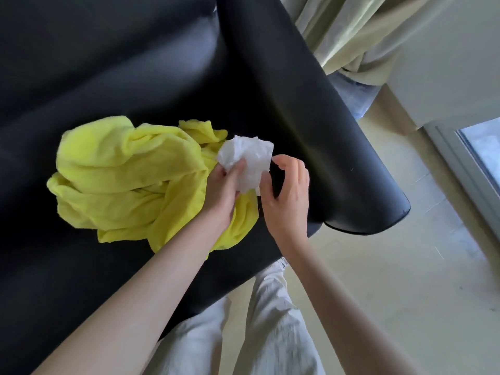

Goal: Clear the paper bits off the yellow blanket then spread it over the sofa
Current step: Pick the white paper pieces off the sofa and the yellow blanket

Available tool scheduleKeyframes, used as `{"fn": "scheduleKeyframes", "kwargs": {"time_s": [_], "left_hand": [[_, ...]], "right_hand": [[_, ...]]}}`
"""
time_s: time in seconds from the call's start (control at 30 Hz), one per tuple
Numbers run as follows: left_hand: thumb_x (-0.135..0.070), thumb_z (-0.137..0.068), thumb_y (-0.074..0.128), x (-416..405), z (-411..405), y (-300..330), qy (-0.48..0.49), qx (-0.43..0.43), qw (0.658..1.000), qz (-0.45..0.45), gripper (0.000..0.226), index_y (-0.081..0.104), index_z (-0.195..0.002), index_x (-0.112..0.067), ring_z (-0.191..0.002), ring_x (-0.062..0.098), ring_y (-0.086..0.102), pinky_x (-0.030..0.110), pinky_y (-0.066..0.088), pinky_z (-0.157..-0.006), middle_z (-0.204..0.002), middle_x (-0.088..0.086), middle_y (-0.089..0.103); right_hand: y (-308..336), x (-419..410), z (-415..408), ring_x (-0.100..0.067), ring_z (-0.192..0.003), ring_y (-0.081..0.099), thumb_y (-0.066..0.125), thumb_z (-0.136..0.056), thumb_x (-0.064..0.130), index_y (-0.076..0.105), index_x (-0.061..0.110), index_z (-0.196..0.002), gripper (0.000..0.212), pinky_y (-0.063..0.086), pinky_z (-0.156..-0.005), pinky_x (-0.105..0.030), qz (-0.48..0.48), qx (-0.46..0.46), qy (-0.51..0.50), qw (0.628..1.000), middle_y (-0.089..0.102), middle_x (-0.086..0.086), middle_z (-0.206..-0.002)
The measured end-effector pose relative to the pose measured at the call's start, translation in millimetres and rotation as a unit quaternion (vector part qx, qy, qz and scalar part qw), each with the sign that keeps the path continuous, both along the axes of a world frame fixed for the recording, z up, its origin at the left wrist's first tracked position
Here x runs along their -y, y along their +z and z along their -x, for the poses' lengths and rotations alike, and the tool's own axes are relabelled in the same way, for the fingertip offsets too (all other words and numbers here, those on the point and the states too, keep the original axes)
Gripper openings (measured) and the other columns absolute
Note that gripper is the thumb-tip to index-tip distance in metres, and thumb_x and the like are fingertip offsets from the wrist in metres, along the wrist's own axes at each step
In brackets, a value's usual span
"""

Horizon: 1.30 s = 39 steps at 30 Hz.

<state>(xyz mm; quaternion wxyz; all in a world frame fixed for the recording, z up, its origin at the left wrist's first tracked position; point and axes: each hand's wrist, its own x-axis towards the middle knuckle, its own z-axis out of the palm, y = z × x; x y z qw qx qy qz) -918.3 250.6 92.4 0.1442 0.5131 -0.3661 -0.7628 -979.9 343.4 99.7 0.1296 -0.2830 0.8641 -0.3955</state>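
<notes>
The yellow blanket (130, 180) lies crumpled in a heap on the seat of the black leather sofa (108, 63). A wad of crumpled white paper (247, 159) is held just above the blanket's right edge. My left hand (221, 193) grips the wad from below with its thumb across the paper. My right hand (286, 190) touches the wad's right side, fingers curled, fingertips at the paper's edge. No other loose paper bits show on the blanket's visible folds.
The sofa's black armrest (338, 158) runs diagonally just right of my hands. Beige floor tiles (392, 280) lie to the right. Pale green curtains (351, 31) hang at the top right, with a glass door (481, 155) at the right edge. My light trousers (257, 334) are below.
</notes>
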Motion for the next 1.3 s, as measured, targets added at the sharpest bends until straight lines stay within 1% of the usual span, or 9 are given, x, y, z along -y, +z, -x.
{"fn": "scheduleKeyframes", "kwargs": {"time_s": [0.13,0.23,0.37,0.57,0.67,0.83,0.97,1.1,1.3], "left_hand": [[-0.025,-0.090,0.061,-11,21,10,-0.048,0.033,0.997,0.047,0.021,0.066,-0.110,-0.025,-0.108,0.017,0.062,0.040,0.047,-0.100,-0.109,-0.002,0.070],[-0.028,-0.086,0.062,-17,39,18,-0.046,0.029,0.997,0.056,0.020,0.067,-0.106,-0.028,-0.104,0.018,0.063,0.042,0.050,-0.096,-0.104,-0.002,0.070],[-0.026,-0.088,0.063,-27,71,32,-0.064,0.018,0.994,0.087,0.031,0.063,-0.118,-0.021,-0.106,0.018,0.064,0.035,0.052,-0.090,-0.111,0.001,0.069],[-0.021,-0.091,0.062,-45,139,56,-0.139,0.020,0.969,0.203,0.025,0.060,-0.116,-0.017,-0.095,0.001,0.066,0.017,0.052,-0.076,-0.104,-0.007,0.069],[-0.034,-0.090,0.061,-51,178,60,-0.233,0.060,0.921,0.305,0.029,0.057,-0.116,-0.023,-0.101,0.001,0.061,0.021,0.052,-0.083,-0.108,-0.012,0.065],[-0.042,-0.086,0.063,-57,253,49,-0.376,0.158,0.779,0.476,0.033,0.056,-0.110,-0.022,-0.092,0.012,0.061,0.036,0.053,-0.086,-0.098,-0.008,0.065],[-0.041,-0.086,0.062,-52,308,23,-0.482,0.257,0.687,0.480,0.040,0.052,-0.119,-0.020,-0.098,0.022,0.061,0.037,0.049,-0.088,-0.104,-0.001,0.064],[-0.036,-0.086,0.063,-51,339,-13,-0.556,0.302,0.672,0.385,0.044,0.050,-0.124,-0.018,-0.104,0.023,0.059,0.031,0.043,-0.075,-0.119,0.003,0.061],[-0.027,-0.089,0.056,-39,354,-54,-0.581,0.369,0.642,0.337,0.042,0.049,-0.129,-0.016,-0.109,0.027,0.057,0.031,0.044,-0.079,-0.126,0.006,0.058]], "right_hand": [[0,1,27,-0.007,-0.116,0.049,0.060,-0.088,0.039,0.051,0.023,-0.124,0.040,0.045,-0.097,-0.029,0.028,0.200,-0.045,0.978,0.054,0.010,-0.123],[4,0,49,-0.010,-0.103,0.062,0.063,-0.088,0.026,0.057,0.017,-0.117,0.030,0.055,-0.087,-0.037,0.073,0.318,-0.051,0.944,0.066,0.005,-0.111],[23,-11,82,-0.021,-0.082,0.064,0.064,-0.088,0.012,0.060,0.001,-0.102,0.018,0.054,-0.070,-0.037,0.121,0.363,-0.085,0.920,0.067,-0.017,-0.097],[48,-42,146,-0.017,-0.087,0.067,0.061,-0.092,0.015,0.062,0.010,-0.104,0.014,0.056,-0.075,-0.033,0.180,0.378,-0.124,0.900,0.069,-0.007,-0.097],[51,-59,180,-0.014,-0.094,0.067,0.058,-0.093,0.016,0.062,0.015,-0.110,0.017,0.057,-0.078,-0.027,0.194,0.371,-0.128,0.899,0.070,-0.002,-0.103],[29,-88,242,-0.010,-0.082,0.066,0.057,-0.092,0.012,0.065,0.009,-0.110,0.019,0.052,-0.065,-0.019,0.187,0.393,-0.155,0.887,0.070,-0.007,-0.094],[-6,-100,282,-0.009,-0.071,0.064,0.056,-0.091,0.012,0.062,0.009,-0.097,0.009,0.052,-0.062,-0.019,0.125,0.462,-0.192,0.857,0.067,-0.008,-0.088],[-47,-97,306,-0.019,-0.083,0.062,0.057,-0.090,0.014,0.060,0.010,-0.096,0.008,0.053,-0.075,-0.027,0.057,0.525,-0.241,0.814,0.065,-0.013,-0.101],[-90,-76,316,-0.017,-0.073,0.058,0.053,-0.088,0.008,0.058,0.008,-0.092,0.007,0.048,-0.062,-0.022,-0.025,0.531,-0.244,0.811,0.061,-0.010,-0.090]]}}
